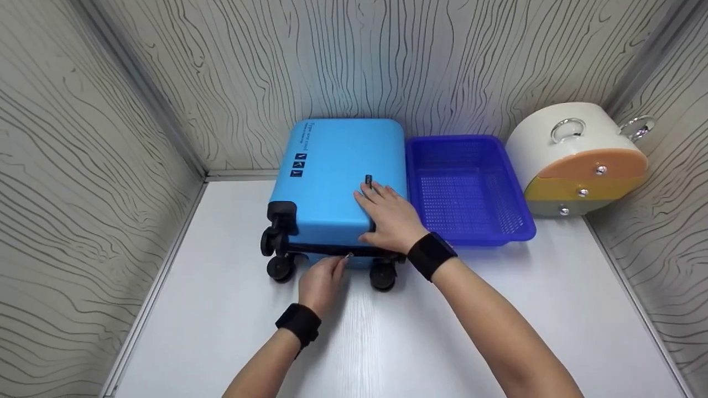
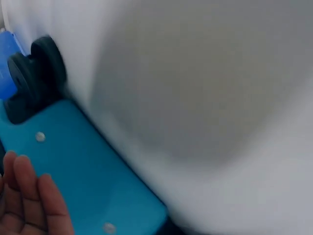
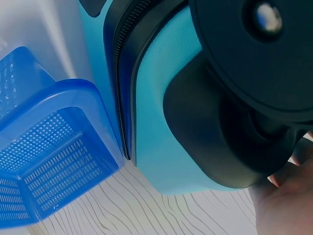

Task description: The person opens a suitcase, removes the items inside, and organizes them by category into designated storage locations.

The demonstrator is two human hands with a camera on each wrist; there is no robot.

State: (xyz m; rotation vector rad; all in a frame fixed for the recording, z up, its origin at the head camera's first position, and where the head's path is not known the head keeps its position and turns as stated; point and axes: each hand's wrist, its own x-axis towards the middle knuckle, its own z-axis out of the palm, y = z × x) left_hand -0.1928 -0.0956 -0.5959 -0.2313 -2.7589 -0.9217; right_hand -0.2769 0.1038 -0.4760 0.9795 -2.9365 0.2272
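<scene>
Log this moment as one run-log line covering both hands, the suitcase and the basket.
left hand: pinches zipper pull | right hand: rests on suitcase | suitcase: lying flat | basket: beside suitcase

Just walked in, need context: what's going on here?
A person's left grip pinches a zip pull at the near end of a blue suitcase, which lies flat, wheels toward them. The right grip rests on top. The lid is down; how far it's zipped isn't clear. Right of it stands a blue basket, then a drawer box.
</scene>
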